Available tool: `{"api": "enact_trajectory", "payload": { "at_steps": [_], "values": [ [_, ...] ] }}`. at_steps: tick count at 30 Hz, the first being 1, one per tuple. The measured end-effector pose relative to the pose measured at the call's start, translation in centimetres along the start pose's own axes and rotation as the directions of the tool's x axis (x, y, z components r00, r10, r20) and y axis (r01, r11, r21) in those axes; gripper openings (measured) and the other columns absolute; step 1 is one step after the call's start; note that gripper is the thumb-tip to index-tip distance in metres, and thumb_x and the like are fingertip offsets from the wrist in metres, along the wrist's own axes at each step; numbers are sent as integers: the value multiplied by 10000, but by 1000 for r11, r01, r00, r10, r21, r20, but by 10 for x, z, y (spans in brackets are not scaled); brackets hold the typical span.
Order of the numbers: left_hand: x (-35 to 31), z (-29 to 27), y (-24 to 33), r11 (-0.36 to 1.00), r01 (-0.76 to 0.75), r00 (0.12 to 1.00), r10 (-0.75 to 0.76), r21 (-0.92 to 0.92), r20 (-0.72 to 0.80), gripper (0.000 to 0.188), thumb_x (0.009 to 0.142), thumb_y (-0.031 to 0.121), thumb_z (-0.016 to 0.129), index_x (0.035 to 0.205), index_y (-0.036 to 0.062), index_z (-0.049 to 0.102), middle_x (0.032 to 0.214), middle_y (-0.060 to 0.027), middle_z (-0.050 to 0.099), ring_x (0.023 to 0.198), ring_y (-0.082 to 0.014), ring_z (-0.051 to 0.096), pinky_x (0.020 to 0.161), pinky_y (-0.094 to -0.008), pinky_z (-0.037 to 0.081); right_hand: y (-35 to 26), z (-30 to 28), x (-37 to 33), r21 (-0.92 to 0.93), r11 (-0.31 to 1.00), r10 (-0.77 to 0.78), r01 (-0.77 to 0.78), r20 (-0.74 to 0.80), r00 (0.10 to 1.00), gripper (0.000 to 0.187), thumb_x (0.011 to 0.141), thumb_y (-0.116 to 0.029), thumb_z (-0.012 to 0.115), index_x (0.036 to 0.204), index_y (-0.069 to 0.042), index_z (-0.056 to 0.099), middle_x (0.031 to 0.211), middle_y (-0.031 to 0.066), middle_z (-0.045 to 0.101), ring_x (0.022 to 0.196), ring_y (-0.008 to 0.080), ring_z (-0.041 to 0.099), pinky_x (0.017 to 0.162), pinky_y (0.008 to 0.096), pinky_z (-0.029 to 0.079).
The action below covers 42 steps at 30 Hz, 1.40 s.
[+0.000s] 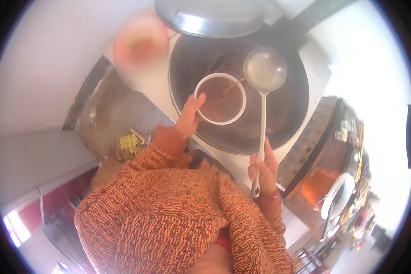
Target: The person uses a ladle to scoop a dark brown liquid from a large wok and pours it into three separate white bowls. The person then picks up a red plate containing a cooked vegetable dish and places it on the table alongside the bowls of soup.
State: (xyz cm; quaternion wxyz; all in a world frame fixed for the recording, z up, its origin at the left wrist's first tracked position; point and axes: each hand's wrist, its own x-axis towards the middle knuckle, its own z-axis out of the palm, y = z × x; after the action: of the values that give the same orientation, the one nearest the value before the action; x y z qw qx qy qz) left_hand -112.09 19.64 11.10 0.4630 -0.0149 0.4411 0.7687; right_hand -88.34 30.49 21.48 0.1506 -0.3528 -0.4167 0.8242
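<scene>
My left hand (pixel 188 118) grips the near left rim of a white bowl (pixel 243 107), with the thumb over its edge. Reddish-brown liquid (pixel 217 102) fills much of the bowl. A thin brown streak (pixel 233 86) runs from the bowl's inside toward the ladle; I cannot tell whether it is liquid or solid. In my right hand (pixel 266 169) is the long pale handle of a metal ladle (pixel 265 68), its round head up and to the right of the bowl. Both are above a large dark wok (pixel 287 109), set into a white stove top (pixel 318 73).
A shiny metal lid (pixel 210 20) stands behind the wok. Blurred at the back left is a red-rimmed container (pixel 141 41). A yellow cloth-like bundle (pixel 129 143) lies lower left. To the right are an orange bucket (pixel 318 185), small cups (pixel 341 135) and clutter.
</scene>
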Motion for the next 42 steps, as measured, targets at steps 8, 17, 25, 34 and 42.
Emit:
{"api": "enact_trajectory", "payload": {
  "at_steps": [8,17,25,34,42],
  "values": [
    [-11,-20,19,999,-16,997,13,43,73,493,892,363,541,1238,31,424,1146,-82,516,1056,-189,506,895,-344,412,75,-84,96,-951,249,-440,182,57,896,658,797,-43,514,1407,-72,270,850,152,574,635,261,588,591,376,480],
    [-39,-9,17,999,-10,998,8,38,60,573,890,424,540,1267,5,435,1223,-122,528,1132,-227,498,972,-386,383,85,-74,123,-934,-358,-228,-13,74,971,521,807,-86,532,1297,-79,357,940,143,532,750,334,623,620,456,501],
    [-47,38,-2,993,10,994,-23,117,110,618,860,459,571,1268,16,433,1211,-132,537,1134,-246,499,977,-402,382,89,-87,107,-986,-146,-344,80,126,931,337,850,-105,518,1180,-44,487,976,116,537,990,301,536,830,393,445],
    [-64,94,-56,968,177,924,-226,178,307,580,901,383,530,1316,6,380,1291,-111,472,1197,-222,444,1018,-365,339,67,-137,-8,137,973,-181,186,-47,982,600,925,-487,417,1258,10,461,1103,112,571,987,211,565,886,352,443],
    [-92,147,-140,871,350,799,-470,345,376,586,894,398,547,1309,16,388,1286,-107,472,1170,-217,462,991,-361,369,66,-154,-105,307,896,-302,322,-112,947,910,777,-646,549,1388,-32,269,1349,100,395,1225,208,407,1004,387,356]
  ]
}}
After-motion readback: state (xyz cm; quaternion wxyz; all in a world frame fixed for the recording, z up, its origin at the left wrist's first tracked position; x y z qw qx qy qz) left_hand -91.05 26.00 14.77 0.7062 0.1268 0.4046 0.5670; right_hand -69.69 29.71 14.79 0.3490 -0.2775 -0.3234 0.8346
